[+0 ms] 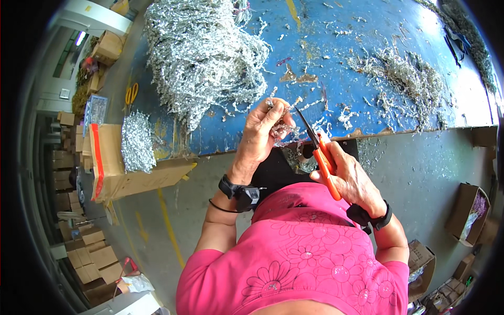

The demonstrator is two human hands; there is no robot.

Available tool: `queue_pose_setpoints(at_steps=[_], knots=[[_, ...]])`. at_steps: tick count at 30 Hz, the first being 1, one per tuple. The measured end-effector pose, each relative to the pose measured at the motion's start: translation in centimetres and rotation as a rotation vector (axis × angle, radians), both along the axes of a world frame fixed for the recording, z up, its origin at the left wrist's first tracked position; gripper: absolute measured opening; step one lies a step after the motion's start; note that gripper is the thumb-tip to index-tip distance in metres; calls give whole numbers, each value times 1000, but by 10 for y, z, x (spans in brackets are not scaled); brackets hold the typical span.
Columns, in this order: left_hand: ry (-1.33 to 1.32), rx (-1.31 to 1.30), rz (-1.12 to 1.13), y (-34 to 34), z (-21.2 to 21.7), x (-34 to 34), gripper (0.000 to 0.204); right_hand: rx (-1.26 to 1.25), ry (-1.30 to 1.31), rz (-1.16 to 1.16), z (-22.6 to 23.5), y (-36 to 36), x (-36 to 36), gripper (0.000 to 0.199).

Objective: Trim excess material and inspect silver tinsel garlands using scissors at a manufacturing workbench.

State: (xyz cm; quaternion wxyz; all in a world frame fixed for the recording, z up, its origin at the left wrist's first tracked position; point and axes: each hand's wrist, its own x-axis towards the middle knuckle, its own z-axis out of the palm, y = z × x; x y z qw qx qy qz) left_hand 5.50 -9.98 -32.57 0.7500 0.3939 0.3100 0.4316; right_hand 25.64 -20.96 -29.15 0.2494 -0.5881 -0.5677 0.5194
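My left hand (263,126) is closed on a small bunch of silver tinsel strands (281,126) at the table's near edge. In my right hand (350,176) is a pair of scissors (326,167) with orange handles, its dark blades pointing up and left toward the tinsel. The blade tips are close to the left fingers; whether they touch a strand I cannot tell. Beyond my left hand lies a large heap of silver tinsel (202,58) on the blue table (315,58).
Loose tinsel scraps (407,84) lie on the table's right side. At the left, a cardboard box (144,181) stands against the table with tinsel (137,142) hanging over it. Yellow-handled scissors (131,94) are near the table's left edge. Another box (469,214) sits on the right floor.
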Motion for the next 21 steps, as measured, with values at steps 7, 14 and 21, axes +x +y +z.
queue_pose_setpoints(at_steps=[7, 14, 21], knots=[[4, -4, 13, 0, 0, -1, 17, -15, 2, -5, -3, 1, 0, 67], [18, 23, -37, -3, 2, 1, 18, 9, 23, -20, -2, 0, 0, 60], [11, 39, -78, -2, 0, 1, 16, -118, 157, -146, -7, 0, 0, 34]])
